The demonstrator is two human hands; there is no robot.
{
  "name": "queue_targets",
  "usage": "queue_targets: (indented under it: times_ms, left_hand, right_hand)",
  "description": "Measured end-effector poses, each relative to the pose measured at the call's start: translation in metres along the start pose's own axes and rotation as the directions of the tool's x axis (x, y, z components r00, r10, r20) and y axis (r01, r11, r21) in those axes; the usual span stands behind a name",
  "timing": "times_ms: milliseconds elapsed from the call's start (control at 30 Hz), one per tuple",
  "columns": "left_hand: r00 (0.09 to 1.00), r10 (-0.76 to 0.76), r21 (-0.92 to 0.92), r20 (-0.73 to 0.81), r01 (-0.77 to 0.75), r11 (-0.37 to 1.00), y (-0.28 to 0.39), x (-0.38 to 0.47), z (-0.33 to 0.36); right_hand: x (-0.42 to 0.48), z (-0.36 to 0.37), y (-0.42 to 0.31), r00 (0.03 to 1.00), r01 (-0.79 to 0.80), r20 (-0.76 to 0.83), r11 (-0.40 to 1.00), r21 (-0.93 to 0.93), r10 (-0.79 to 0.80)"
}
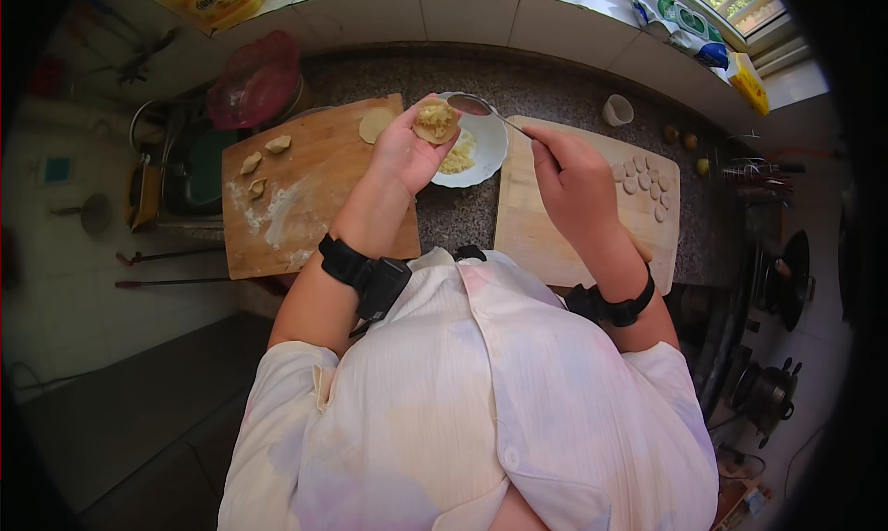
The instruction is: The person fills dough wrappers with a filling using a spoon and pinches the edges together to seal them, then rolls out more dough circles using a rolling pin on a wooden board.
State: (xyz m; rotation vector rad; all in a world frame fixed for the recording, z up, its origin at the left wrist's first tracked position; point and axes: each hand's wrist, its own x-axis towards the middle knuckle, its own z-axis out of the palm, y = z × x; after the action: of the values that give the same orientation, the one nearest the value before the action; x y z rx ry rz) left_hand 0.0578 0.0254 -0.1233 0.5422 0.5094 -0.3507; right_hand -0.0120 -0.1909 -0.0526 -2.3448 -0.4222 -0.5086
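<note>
On the palm and fingers of my left hand [411, 158] rests a round dough wrapper [424, 133] with a heap of pale yellow filling [437, 117] on it. My right hand [574, 177] grips the handle of a metal spoon [472, 105], its bowl just right of the wrapper. Beneath both sits a white scalloped plate [491, 158] with more shredded filling [459, 158]. A flat wrapper [374, 124] lies on the left wooden board [326, 184], partly behind my left hand. Several folded dumplings [279, 144] are at that board's left side, near scattered flour [277, 215].
The right wooden board [534, 219] carries several small dough discs [644, 181] and a rolling pin [639, 245], partly behind my right forearm. A white cup [617, 110] stands behind it. At left are a sink [201, 170] and a pink basket [257, 80].
</note>
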Motion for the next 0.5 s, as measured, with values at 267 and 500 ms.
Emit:
queue_targets:
  times_ms: [267, 500]
  left_hand:
    - [1.000, 0.009, -0.011, 0.011, -0.009, 1.000, 0.000, 0.002, 0.000]
    - [0.998, -0.050, -0.027, 0.046, 0.052, 0.998, 0.002, -0.003, -0.002]
  right_hand:
    - [-0.001, 0.004, -0.009, 0.997, 0.071, -0.019, 0.996, -0.055, -0.072]
    - [0.000, 0.003, -0.013, 0.998, 0.065, 0.016, 0.997, -0.028, -0.065]
